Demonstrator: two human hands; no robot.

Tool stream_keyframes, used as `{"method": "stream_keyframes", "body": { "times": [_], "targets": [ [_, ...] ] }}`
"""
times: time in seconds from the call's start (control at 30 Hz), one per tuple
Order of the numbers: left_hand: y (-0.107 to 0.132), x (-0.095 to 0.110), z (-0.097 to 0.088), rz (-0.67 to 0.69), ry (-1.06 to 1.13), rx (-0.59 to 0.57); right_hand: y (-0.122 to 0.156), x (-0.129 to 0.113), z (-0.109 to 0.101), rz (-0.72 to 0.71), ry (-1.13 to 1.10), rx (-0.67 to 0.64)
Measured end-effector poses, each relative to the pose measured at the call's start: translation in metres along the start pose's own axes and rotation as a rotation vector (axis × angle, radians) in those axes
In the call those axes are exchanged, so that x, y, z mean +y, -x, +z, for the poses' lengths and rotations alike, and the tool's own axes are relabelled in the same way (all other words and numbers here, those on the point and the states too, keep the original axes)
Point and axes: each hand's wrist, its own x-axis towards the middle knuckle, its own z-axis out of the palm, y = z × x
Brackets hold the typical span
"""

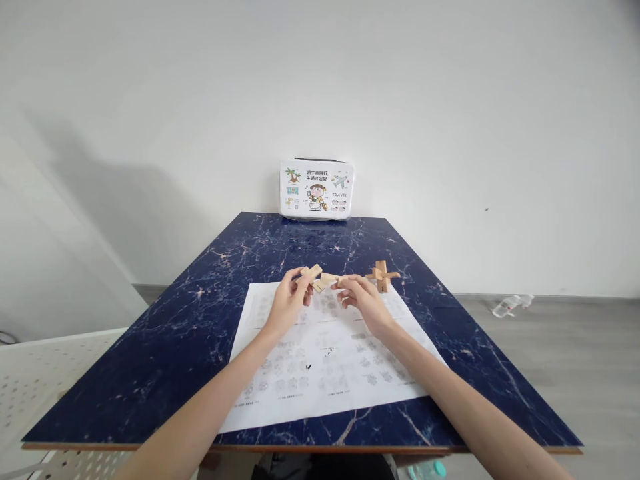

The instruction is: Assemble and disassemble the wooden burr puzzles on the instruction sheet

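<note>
My left hand [291,293] is closed around light wooden puzzle pieces [313,272] that cross one another above the far part of a printed sheet. From the other side, my right hand [365,299] pinches a wooden stick piece [329,278] that reaches toward the pieces in my left hand. Whether that stick touches them is hard to make out. Just beyond my right hand stands an assembled wooden cross-shaped puzzle [382,275]. Beneath both hands lies the white instruction sheet [320,380], covered in small diagrams.
A white case with cartoon prints [317,190] stands against the wall at the far end of the dark blue marbled table [165,353]. Small black bits [308,367] show on the sheet. Plastic bottles [510,305] lie on the floor at the right. A white perforated chair [60,373] is at the left.
</note>
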Motion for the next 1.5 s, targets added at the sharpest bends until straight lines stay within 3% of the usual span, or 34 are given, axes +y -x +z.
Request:
{"method": "stream_keyframes", "body": {
  "times": [0.13,0.33,0.53,0.73,0.97,1.2,1.37,1.5],
  "targets": [
    [-0.002,0.001,-0.002,-0.052,0.087,-0.006,0.002,0.000,0.001,0.017,-0.090,-0.111],
    [0.000,0.005,-0.002,-0.072,0.084,-0.108,0.005,0.005,0.005,-0.072,0.084,-0.332],
    [0.003,0.005,0.000,-0.053,0.031,-0.161,0.007,0.002,0.010,-0.142,0.198,-0.297],
    [0.004,0.007,0.001,-0.013,-0.073,-0.145,0.014,-0.016,0.016,-0.051,-0.010,-0.432],
    [0.006,0.001,-0.002,0.072,-0.208,-0.182,0.010,-0.006,0.012,-0.021,-0.104,-0.438],
    [0.009,0.003,-0.003,0.118,-0.423,-0.233,0.006,0.000,0.000,0.088,-0.050,-0.278],
    [0.010,0.003,-0.003,0.134,-0.512,-0.298,0.006,-0.006,-0.004,-0.002,0.103,-0.419],
    [0.011,0.005,-0.004,0.132,-0.501,-0.336,0.007,-0.008,-0.003,0.005,0.072,-0.471]
  ]
}}
